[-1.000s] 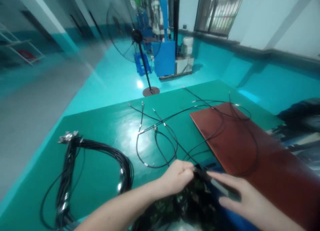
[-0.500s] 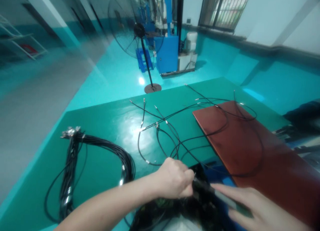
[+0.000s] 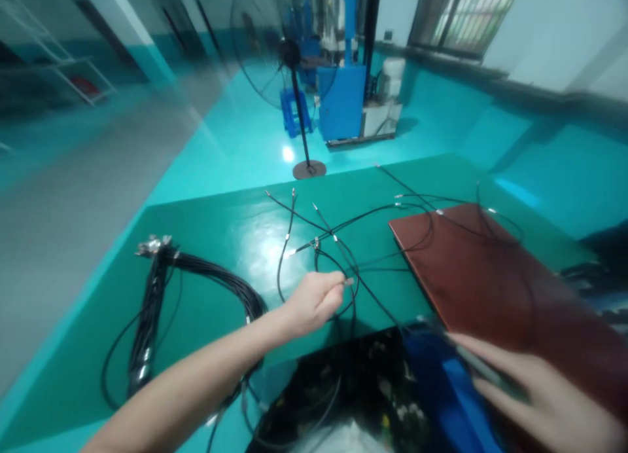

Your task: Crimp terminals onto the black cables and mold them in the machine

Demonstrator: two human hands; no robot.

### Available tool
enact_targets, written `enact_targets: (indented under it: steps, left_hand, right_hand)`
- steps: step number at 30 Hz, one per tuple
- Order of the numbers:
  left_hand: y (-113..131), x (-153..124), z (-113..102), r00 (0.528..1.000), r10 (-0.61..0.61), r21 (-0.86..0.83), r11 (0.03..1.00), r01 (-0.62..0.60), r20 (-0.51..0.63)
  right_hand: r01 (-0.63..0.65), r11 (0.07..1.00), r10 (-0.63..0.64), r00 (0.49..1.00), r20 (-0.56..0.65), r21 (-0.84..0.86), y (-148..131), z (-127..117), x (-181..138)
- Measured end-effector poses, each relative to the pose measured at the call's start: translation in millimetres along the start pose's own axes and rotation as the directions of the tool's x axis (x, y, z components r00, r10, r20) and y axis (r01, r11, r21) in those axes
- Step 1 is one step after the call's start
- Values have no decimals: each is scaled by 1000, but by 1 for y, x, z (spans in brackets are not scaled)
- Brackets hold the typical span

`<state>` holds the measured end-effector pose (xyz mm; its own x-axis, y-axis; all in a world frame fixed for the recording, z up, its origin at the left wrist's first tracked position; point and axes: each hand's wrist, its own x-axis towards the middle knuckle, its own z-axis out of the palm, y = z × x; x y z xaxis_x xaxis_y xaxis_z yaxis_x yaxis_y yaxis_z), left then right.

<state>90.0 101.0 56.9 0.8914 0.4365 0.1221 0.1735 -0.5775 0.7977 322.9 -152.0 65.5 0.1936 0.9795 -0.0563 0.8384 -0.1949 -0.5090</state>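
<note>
Cable end (image 3: 348, 281), mostly hidden, pokes from the left hand (image 3: 314, 304).

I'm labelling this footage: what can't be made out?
Left hand, head view: curled fingers hide most of what it grips.
Tool in right hand, head view: far end blurred, handle partly covered.
Black cable bundle, head view: part hidden behind left forearm.
Blue machine, head view: top cut off by upper edge.

Left hand (image 3: 315, 301) fisted, right hand (image 3: 540, 391) curled
</note>
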Motion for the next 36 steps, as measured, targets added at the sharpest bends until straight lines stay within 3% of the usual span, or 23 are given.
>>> enact_targets:
  steps: [2, 7, 11, 15, 22, 28, 32, 36]
  left_hand:
    - [6, 0, 8, 995, -70, -214, 973, 84, 71]
    - [5, -7, 24, 956, -237, -549, 783, 293, 174]
    - [1, -14, 28, 923, -300, -682, 625, 380, 240]
    - [-1, -19, 31, 912, -349, -739, 553, 385, 215]
    - [-13, -29, 31, 910, -402, -846, 447, 290, 100]
    - [-12, -45, 28, 953, -298, -769, 622, 149, -56]
    - [-8, -54, 24, 952, -273, -728, 680, 90, -137]
    - [1, -54, 20, 943, -259, -818, 574, -22, -207]
  right_hand:
    - [37, 998, -35, 999, 36, -54, -14, -3, 25]
    - [75, 937, -109, 991, -80, -342, -46, -9, 105]
    - [202, 744, -228, 973, 41, -637, -69, 1, 159]
    - [370, 620, -311, 926, 216, -692, -87, 21, 189]
    - [272, 720, -215, 962, 168, -639, -73, 36, 228]
    - [301, 766, -233, 954, 190, -568, -41, 42, 251]
    - [100, 827, -102, 994, 28, -553, -29, 61, 262]
    - [-75, 849, 23, 994, -106, -524, -22, 77, 267]
